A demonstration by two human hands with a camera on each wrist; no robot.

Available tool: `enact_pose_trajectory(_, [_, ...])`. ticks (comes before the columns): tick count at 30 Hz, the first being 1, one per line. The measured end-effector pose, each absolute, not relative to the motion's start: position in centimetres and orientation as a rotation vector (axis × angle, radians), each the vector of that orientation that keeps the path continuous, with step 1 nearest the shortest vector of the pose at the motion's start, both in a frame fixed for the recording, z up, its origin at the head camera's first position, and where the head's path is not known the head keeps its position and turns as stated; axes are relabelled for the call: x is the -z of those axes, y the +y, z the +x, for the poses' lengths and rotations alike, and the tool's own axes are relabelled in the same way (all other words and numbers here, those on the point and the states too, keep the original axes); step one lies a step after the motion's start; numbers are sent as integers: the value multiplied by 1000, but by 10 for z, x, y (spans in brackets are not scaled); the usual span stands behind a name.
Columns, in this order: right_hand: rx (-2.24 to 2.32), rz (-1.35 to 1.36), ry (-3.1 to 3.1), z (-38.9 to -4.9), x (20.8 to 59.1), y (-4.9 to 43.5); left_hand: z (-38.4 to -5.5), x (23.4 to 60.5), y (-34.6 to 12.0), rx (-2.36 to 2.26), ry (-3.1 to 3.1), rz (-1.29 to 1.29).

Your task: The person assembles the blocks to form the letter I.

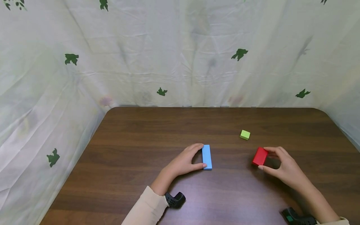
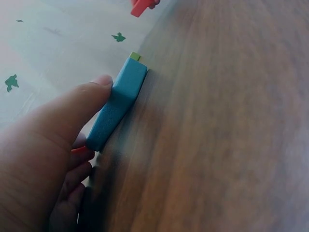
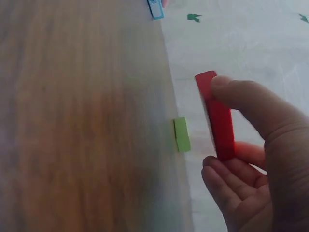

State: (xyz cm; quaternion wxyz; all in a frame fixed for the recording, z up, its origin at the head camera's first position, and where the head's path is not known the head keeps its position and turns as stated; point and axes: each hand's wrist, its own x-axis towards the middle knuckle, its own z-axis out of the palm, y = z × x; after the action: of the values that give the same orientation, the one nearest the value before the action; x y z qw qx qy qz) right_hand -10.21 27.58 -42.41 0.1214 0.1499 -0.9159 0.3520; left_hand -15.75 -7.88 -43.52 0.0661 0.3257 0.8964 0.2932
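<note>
In the head view, the left hand (image 1: pixel 182 163) rests on the dark wooden surface (image 1: pixel 140 140) at about 6 o'clock from the surface's middle. Its fingers curl round the blue block (image 1: pixel 207 157), one fingertip at the far end and the thumb at the near end, so the block lies at 3 o'clock from the palm, pinched lengthwise and resting on the surface. The right hand (image 1: pixel 284 167) sits at 3 o'clock from the blue block, well apart. It pinches the red block (image 1: pixel 260 156), which lies at 9 o'clock from the palm, held between the thumb below and the fingers above. A small green block (image 1: pixel 245 134) lies alone at 11 o'clock from the red one, near it but touched by neither hand. The count is one blue, one red and one green block. A pale curtain (image 1: pixel 180 56) printed with green leaf shapes hangs behind and to both sides.

In the left wrist view, the thumb (image 2: pixel 72 108) presses against the long side of the blue block (image 2: pixel 118 104), which runs toward 1 o'clock; the other fingers curl beneath. The green block (image 2: pixel 135 56) peeks past its far end, and the red block (image 2: pixel 141 7) shows at 12 o'clock.

In the right wrist view, the thumb and curled fingers (image 3: pixel 231 181) pinch the red block (image 3: pixel 218 116). The green block (image 3: pixel 181 134) lies at 9 o'clock, just beside it, and the blue block (image 3: pixel 155 8) shows at 11 o'clock.
</note>
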Motion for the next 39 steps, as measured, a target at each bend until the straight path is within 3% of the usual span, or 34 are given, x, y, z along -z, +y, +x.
enact_pose_trajectory(39, [-1212, 903, -2480, -106, 396, 208, -158, 436, -79, -893, 2692, 978])
